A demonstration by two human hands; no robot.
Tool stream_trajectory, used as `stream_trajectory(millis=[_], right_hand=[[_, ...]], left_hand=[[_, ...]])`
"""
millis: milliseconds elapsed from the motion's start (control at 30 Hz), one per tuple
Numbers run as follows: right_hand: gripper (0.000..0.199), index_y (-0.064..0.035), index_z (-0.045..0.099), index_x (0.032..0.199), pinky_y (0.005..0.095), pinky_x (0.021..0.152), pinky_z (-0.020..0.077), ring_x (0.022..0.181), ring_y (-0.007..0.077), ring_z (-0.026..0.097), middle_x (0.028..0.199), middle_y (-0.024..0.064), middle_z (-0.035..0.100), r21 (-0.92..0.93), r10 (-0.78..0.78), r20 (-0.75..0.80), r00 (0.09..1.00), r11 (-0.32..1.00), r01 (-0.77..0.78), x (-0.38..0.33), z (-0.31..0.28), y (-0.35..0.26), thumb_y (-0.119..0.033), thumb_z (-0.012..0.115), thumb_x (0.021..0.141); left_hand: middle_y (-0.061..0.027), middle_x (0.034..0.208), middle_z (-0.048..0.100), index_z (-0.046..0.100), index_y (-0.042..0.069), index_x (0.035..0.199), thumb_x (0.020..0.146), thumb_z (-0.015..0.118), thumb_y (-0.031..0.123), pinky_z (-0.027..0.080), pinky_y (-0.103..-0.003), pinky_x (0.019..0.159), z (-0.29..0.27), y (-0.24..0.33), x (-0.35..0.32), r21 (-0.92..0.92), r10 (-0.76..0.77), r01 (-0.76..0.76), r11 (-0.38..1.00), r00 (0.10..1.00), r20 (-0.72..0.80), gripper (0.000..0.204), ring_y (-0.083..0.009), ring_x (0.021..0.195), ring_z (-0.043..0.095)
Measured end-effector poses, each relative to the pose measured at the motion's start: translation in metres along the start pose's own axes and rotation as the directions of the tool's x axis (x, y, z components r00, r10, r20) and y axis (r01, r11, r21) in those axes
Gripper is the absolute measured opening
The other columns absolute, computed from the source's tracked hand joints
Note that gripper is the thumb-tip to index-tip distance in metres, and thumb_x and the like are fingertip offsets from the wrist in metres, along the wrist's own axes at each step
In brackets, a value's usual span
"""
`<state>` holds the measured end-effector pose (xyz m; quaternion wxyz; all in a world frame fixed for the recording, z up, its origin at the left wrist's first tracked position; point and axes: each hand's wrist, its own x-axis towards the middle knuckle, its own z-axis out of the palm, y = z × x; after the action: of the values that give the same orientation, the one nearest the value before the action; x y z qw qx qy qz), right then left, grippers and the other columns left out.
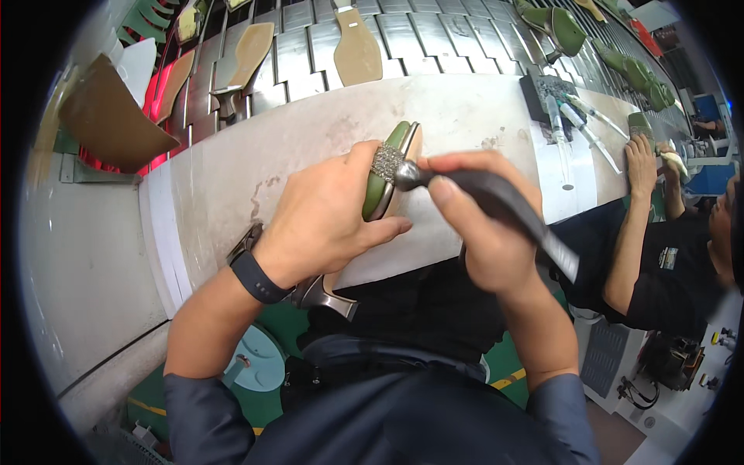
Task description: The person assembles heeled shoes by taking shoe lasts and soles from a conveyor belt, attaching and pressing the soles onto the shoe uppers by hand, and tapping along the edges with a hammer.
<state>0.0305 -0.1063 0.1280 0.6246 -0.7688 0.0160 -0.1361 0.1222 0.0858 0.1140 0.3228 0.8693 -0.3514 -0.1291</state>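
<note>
shoe point(373, 197) over worktable point(225, 178), tools point(575, 118) right, soles point(359, 53) on conveyor point(307, 54) behind

Wears blk wristband point(258, 277) w/ dk blue-grey slvs point(203, 418).

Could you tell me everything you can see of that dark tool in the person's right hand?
The dark tool is long and curved, blackish-brown, its body material unclear. At its left end sits a rounded, silvery, metal-looking head; the opposite end is a paler, flat-looking tip, blurred. The right grip closes around it, thumb near the head. It slants down toward the picture's lower right, its head at the green shoe's glittery band; whether they touch is unclear.
</note>
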Motion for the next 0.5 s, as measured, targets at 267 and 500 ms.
stream_trajectory(millis=[267,500], right_hand=[[0.016,0.0006,0.076,0.098,0.0293,0.079,0.0556,0.085,0.0125,0.069,0.091,0.0059,0.077,0.144,0.205,-0.173,0.963,0.973,-0.181,0.042,-0.026,0.076,-0.014,0.076,0.093],[0.019,0.0014,0.076,0.098,0.0283,0.077,0.0536,0.082,0.0125,0.067,0.090,0.0075,0.076,0.214,0.228,-0.213,0.950,0.960,-0.182,0.017,-0.029,0.073,-0.018,0.076,0.093]], left_hand=[[-0.0286,0.113,0.071,0.057,-0.002,0.136,0.075,0.091,0.034,0.056,-0.044,0.093,-0.006,0.009,-0.011,0.012,0.032,-0.033,0.999,0.999,0.022,0.078,-0.0413,0.103,0.072],[-0.0202,0.130,0.065,0.052,-0.002,0.138,0.081,0.083,0.014,0.051,-0.038,0.104,-0.078,0.066,-0.029,-0.218,0.216,-0.301,0.928,0.914,-0.342,0.067,-0.0297,0.119,0.067]])
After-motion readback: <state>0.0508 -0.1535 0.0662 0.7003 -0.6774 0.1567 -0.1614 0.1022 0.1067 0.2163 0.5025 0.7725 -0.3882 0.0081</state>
